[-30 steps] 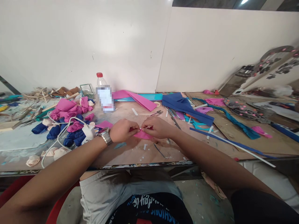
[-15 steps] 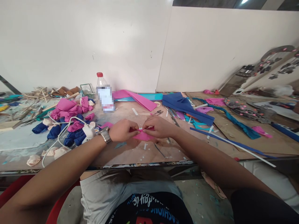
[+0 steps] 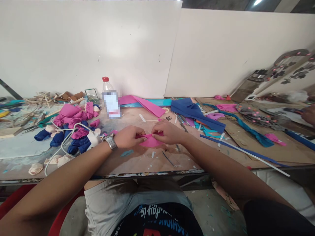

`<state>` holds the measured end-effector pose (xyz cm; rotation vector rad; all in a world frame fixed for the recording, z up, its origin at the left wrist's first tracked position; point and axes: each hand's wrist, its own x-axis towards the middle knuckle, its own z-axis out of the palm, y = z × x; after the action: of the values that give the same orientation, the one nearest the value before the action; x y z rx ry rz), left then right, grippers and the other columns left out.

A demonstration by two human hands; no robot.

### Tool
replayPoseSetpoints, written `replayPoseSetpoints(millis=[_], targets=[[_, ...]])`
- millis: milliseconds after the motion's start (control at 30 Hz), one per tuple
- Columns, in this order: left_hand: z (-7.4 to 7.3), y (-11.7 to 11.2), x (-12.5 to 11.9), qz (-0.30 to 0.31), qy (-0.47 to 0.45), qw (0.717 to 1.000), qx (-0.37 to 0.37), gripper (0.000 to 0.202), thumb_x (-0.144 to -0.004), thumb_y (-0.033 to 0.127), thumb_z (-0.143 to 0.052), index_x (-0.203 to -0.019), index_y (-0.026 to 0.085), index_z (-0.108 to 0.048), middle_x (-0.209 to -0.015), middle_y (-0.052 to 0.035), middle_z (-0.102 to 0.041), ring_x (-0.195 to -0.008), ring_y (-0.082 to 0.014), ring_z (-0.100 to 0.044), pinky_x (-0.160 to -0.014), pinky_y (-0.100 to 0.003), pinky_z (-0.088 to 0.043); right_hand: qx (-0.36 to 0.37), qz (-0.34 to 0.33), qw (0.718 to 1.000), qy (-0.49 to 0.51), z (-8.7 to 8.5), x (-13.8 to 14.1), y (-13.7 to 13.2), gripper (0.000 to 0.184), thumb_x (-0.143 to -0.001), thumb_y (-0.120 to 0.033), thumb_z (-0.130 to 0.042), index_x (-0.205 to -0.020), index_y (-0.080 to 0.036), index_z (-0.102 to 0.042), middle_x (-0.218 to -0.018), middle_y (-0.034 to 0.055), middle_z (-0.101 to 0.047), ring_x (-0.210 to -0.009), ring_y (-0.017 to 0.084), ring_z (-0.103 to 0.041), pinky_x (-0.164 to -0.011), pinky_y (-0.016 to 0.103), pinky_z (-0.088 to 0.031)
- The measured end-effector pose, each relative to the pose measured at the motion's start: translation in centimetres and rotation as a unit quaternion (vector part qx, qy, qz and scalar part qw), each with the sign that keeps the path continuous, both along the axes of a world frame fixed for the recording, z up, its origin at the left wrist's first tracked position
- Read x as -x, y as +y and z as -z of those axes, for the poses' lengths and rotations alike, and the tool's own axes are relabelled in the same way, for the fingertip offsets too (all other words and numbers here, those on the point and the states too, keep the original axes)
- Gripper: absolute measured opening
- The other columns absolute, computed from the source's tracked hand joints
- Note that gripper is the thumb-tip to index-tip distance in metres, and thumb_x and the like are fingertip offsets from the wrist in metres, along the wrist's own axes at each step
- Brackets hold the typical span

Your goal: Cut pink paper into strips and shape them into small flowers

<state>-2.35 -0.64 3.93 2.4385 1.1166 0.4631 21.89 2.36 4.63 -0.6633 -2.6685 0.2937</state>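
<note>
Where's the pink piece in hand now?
In the head view, the pink piece is just below centre, pinched by the left hand and the right hand.

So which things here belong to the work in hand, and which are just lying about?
In the work: pink material, held by left hand and right hand.
Probably just lying about: red-capped bottle, white corded block, wooden scraps.

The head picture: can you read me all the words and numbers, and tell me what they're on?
"FASHIONS", in blue on the black shirt.
"day is", in white, same shirt.
Shirt's other letters: too unclear to read.
Bottle label: blurred out.
Blue item at far right: white marks too small to read.
</note>
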Motion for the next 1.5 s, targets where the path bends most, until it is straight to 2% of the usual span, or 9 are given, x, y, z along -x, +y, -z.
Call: replayPoseSetpoints(millis=[200, 367, 567, 700, 900, 1133, 1367, 1500], targets=[[-0.1, -0.3, -0.3, 0.021, -0.017, 0.999, 0.037, 0.024, -0.091, 0.03, -0.055, -0.073, 0.016, -0.063, -0.061, 0.0027, -0.056, -0.057, -0.01, -0.045, -0.057, -0.025, -0.029, -0.003, -0.022, 1.0, 0.013, 0.4, 0.6, -0.4, 0.014, -0.091, -0.023, -0.061, -0.088, -0.017, -0.073, -0.082, 0.005, -0.075, -0.078, 0.018, -0.065, -0.077, 0.03, -0.044], [-0.5, -0.3, -0.2, 0.022, -0.035, 0.995, 0.088, 0.033, -0.093, 0.039, -0.054, -0.071, 0.016, -0.06, -0.057, 0.0041, -0.047, -0.055, -0.0097, -0.037, -0.054, -0.025, -0.026, -0.005, -0.013, 0.999, 0.033, 0.6, 0.9, -0.6, 0.017, -0.093, -0.026, -0.06, -0.088, -0.017, -0.074, -0.084, 0.0055, -0.077, -0.08, 0.019, -0.067, -0.08, 0.031, -0.046], [-0.2, -0.2, -0.1, 0.025, -0.043, 0.995, 0.082, 0.03, -0.094, 0.037, -0.052, -0.075, 0.016, -0.063, -0.06, 0.0035, -0.051, -0.057, -0.0103, -0.041, -0.056, -0.025, -0.028, -0.002, -0.005, 0.999, 0.038, 0.6, 1.0, -0.9, 0.015, -0.092, -0.025, -0.062, -0.094, -0.018, -0.075, -0.09, 0.0052, -0.079, -0.083, 0.019, -0.069, -0.08, 0.031, -0.047], [0.0, -0.2, -0.1, 0.021, -0.048, 0.996, 0.07, 0.033, -0.095, 0.038, -0.05, -0.074, 0.016, -0.061, -0.06, 0.0036, -0.05, -0.056, -0.0104, -0.041, -0.056, -0.025, -0.028, -0.023, 0.0, 0.998, 0.05, 0.9, 1.0, -0.8, 0.013, -0.092, -0.024, -0.063, -0.091, -0.019, -0.074, -0.087, 0.004, -0.079, -0.082, 0.019, -0.07, -0.083, 0.033, -0.047], [0.0, -0.2, -0.2, 0.008, -0.043, 0.998, 0.033, 0.025, -0.095, 0.03, -0.05, -0.078, 0.016, -0.063, -0.063, 0.0023, -0.057, -0.059, -0.0113, -0.046, -0.059, -0.026, -0.031, -0.046, 0.01, 0.997, 0.065, 1.0, 1.1, -0.7, 0.01, -0.091, -0.022, -0.064, -0.092, -0.02, -0.074, -0.088, 0.0023, -0.079, -0.08, 0.019, -0.07, -0.082, 0.033, -0.045], [-0.1, -0.6, -0.4, -0.004, -0.072, 0.997, 0.017, 0.027, -0.095, 0.035, -0.052, -0.079, 0.017, -0.064, -0.064, 0.0019, -0.058, -0.06, -0.0115, -0.047, -0.06, -0.026, -0.032, -0.073, 0.022, 0.994, 0.077, 1.1, 1.1, -0.8, 0.009, -0.091, -0.023, -0.063, -0.091, -0.021, -0.072, -0.085, 0.0022, -0.077, -0.078, 0.019, -0.068, -0.083, 0.033, -0.043], [-0.1, -0.3, -0.3, 0.01, -0.104, 0.993, 0.058, 0.024, -0.095, 0.031, -0.051, -0.079, 0.017, -0.061, -0.062, 0.0036, -0.051, -0.059, -0.0111, -0.043, -0.059, -0.025, -0.033, -0.094, 0.014, 0.993, 0.073, 0.9, 1.0, -0.7, 0.008, -0.091, -0.023, -0.062, -0.089, -0.021, -0.07, -0.08, 0.0015, -0.074, -0.076, 0.018, -0.065, -0.08, 0.032, -0.042], [0.0, -0.2, -0.2, 0.01, -0.119, 0.988, 0.1, 0.018, -0.092, 0.026, -0.051, -0.087, 0.016, -0.065, -0.066, 0.0033, -0.053, -0.059, -0.0109, -0.044, -0.058, -0.025, -0.034, -0.102, -0.005, 0.992, 0.07, 0.8, 0.9, -0.7, 0.01, -0.093, -0.021, -0.059, -0.09, -0.022, -0.069, -0.081, 0.0012, -0.074, -0.077, 0.018, -0.066, -0.083, 0.033, -0.041]])
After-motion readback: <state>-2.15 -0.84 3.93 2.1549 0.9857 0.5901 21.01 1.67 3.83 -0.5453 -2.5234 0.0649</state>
